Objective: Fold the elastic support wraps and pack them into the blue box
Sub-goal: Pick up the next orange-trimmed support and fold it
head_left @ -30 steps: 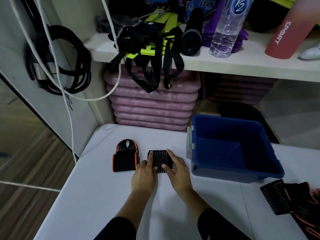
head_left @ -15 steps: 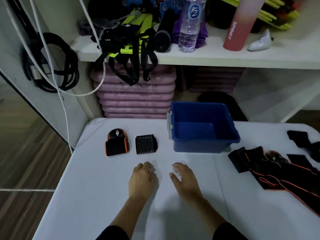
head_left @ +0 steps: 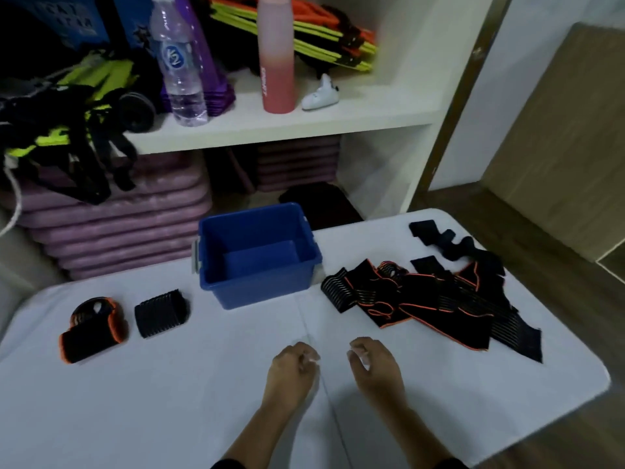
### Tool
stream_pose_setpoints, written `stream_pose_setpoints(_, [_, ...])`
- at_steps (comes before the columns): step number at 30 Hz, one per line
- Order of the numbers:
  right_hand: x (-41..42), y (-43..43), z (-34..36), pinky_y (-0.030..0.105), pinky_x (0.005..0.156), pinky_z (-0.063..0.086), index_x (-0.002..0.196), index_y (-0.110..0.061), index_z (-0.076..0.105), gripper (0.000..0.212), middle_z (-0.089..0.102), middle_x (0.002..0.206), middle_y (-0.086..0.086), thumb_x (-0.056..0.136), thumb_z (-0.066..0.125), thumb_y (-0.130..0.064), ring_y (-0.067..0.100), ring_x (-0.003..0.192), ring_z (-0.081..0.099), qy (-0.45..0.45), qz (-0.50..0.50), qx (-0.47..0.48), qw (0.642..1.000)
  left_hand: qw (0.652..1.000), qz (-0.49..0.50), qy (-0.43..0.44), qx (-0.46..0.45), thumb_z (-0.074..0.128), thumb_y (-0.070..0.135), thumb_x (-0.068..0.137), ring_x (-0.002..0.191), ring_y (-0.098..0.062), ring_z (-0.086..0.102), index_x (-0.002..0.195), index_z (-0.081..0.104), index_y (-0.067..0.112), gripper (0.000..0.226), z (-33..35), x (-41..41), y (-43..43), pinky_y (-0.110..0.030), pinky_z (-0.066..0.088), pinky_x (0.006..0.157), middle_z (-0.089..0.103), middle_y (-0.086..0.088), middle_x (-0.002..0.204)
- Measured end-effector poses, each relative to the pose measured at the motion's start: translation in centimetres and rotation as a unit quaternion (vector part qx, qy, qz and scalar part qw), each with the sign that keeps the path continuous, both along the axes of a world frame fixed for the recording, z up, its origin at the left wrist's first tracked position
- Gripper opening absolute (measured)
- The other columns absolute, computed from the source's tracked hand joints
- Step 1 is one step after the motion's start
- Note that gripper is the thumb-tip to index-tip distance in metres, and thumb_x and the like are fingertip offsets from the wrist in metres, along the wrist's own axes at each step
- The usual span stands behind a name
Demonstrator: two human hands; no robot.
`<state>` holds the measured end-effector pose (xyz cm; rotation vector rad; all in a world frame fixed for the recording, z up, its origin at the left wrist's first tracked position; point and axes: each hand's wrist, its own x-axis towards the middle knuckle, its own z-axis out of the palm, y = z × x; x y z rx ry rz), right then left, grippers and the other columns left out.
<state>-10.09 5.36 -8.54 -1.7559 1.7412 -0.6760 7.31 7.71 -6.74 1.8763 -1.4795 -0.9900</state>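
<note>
The blue box [head_left: 258,286] stands with nothing inside at the back middle of the white table [head_left: 169,401]. Two folded wraps lie left of it: a black ribbed one [head_left: 160,313] and a black one with orange trim [head_left: 93,331] further left. A heap of unfolded black and orange wraps [head_left: 426,299] sprawls to the right of the box. My left hand [head_left: 292,370] and my right hand [head_left: 377,367] hover side by side over the table's middle, fingers loosely curled, holding nothing.
A white shelf [head_left: 287,126] behind the table carries a water bottle [head_left: 179,69], a pink bottle [head_left: 275,55], straps and folded gear. Purple mats [head_left: 111,225] are stacked below it. The table's right edge drops to a wooden floor [head_left: 558,214].
My hands let go of the ribbed wrap and drew back toward me. The view has swung right, bringing the heap of unfolded wraps fully into sight.
</note>
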Motion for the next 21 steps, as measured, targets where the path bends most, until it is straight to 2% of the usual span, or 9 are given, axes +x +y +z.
stream_pose_setpoints(2, [-2.5, -1.5, 0.6, 0.02, 0.082, 0.04, 0.106, -0.015, 0.065, 0.039, 0.064, 0.1, -0.004, 0.082, 0.046, -0.039, 0.01, 0.092, 0.057, -0.007, -0.021, -0.02, 1.0, 1.0, 0.012, 0.013, -0.003, 0.054, 0.009, 0.081, 0.08, -0.006, 0.064, 0.082, 0.066, 0.028, 0.023, 0.5, -2.5, -1.7, -0.023, 0.054, 0.076, 0.07, 0.007, 0.093])
stream_pose_setpoints(5, [-5.9, -4.1, 1.5, 0.021, 0.078, 0.04, 0.103, -0.015, 0.065, 0.022, 0.062, 0.096, -0.005, 0.087, 0.056, -0.029, 0.008, 0.089, 0.055, -0.031, -0.041, -0.035, 0.998, 0.999, 0.025, 0.007, -0.028, 0.058, 0.009, 0.082, 0.078, -0.001, 0.06, 0.091, 0.066, 0.023, 0.018, 1.5, -6.0, -4.7, -0.001, 0.042, 0.067, 0.066, 0.007, 0.095])
stream_pose_setpoints(7, [-8.0, -5.8, 1.6, 0.024, 0.076, 0.043, 0.102, -0.018, 0.065, 0.017, 0.061, 0.094, -0.007, 0.087, 0.059, -0.024, 0.01, 0.09, 0.056, -0.037, -0.04, -0.041, 0.998, 0.998, 0.04, 0.016, -0.042, 0.058, 0.007, 0.084, 0.072, 0.003, 0.055, 0.101, 0.065, 0.017, 0.021, 2.3, -7.9, -6.8, 0.003, 0.037, 0.062, 0.06, 0.005, 0.092])
stream_pose_setpoints(9, [-9.8, -7.5, 1.3, 0.028, 0.074, 0.049, 0.101, -0.022, 0.064, 0.019, 0.061, 0.092, -0.009, 0.085, 0.056, -0.03, 0.011, 0.087, 0.058, -0.047, -0.033, -0.044, 0.997, 0.997, 0.062, 0.032, -0.037, 0.056, 0.007, 0.086, 0.072, 0.001, 0.055, 0.108, 0.062, 0.012, 0.024, 2.8, -9.5, -8.8, -0.001, 0.039, 0.064, 0.06, 0.003, 0.089])
stream_pose_setpoints(10, [-10.5, -8.3, 1.1, 0.029, 0.073, 0.05, 0.1, -0.023, 0.063, 0.018, 0.061, 0.091, -0.009, 0.085, 0.056, -0.03, 0.012, 0.086, 0.058, -0.05, -0.031, -0.044, 0.997, 0.996, 0.077, 0.04, -0.025, 0.056, 0.01, 0.087, 0.074, -0.006, 0.058, 0.112, 0.06, 0.012, 0.025, 2.9, -10.1, -9.8, -0.008, 0.042, 0.068, 0.062, 0.0, 0.088])
stream_pose_setpoints(13, [-12.2, -10.3, 0.6, 0.012, 0.069, 0.045, 0.101, -0.019, 0.063, 0.013, 0.059, 0.089, -0.005, 0.088, 0.059, -0.019, 0.011, 0.082, 0.057, -0.065, -0.013, -0.043, 0.997, 0.992, 0.113, 0.043, 0.037, 0.056, 0.022, 0.09, 0.089, -0.023, 0.061, 0.124, 0.052, 0.015, 0.035, 2.4, -11.7, -12.3, -0.025, 0.047, 0.081, 0.067, -0.009, 0.094])
stream_pose_setpoints(15, [-12.9, -11.3, 0.4, 0.007, 0.067, 0.041, 0.102, -0.017, 0.064, 0.014, 0.057, 0.089, -0.004, 0.088, 0.06, -0.014, 0.008, 0.082, 0.055, -0.076, -0.001, -0.046, 0.996, 0.988, 0.131, 0.039, 0.075, 0.055, 0.027, 0.091, 0.108, -0.03, 0.058, 0.132, 0.045, 0.015, 0.044, 1.9, -12.5, -13.7, -0.029, 0.044, 0.092, 0.063, -0.015, 0.115])
stream_pose_setpoints(17, [-13.4, -12.3, 0.1, 0.008, 0.069, 0.041, 0.102, -0.015, 0.064, 0.015, 0.056, 0.09, -0.004, 0.088, 0.06, -0.013, 0.005, 0.082, 0.053, -0.086, 0.008, -0.056, 0.995, 0.983, 0.15, 0.035, 0.098, 0.055, 0.028, 0.091, 0.119, -0.032, 0.052, 0.137, 0.04, 0.015, 0.05, 1.5, -13.1, -14.6, -0.03, 0.04, 0.097, 0.058, -0.015, 0.127])
stream_pose_setpoints(21, [-14.0, -14.1, -0.6, 0.015, 0.07, 0.045, 0.102, -0.018, 0.064, 0.019, 0.056, 0.091, -0.006, 0.086, 0.055, -0.023, 0.008, 0.08, 0.055, -0.106, 0.018, -0.072, 0.992, 0.97, 0.211, 0.041, 0.111, 0.059, 0.024, 0.088, 0.121, -0.032, 0.051, 0.139, 0.038, 0.018, 0.056, 1.0, -14.1, -16.0, -0.031, 0.04, 0.098, 0.057, -0.015, 0.128])
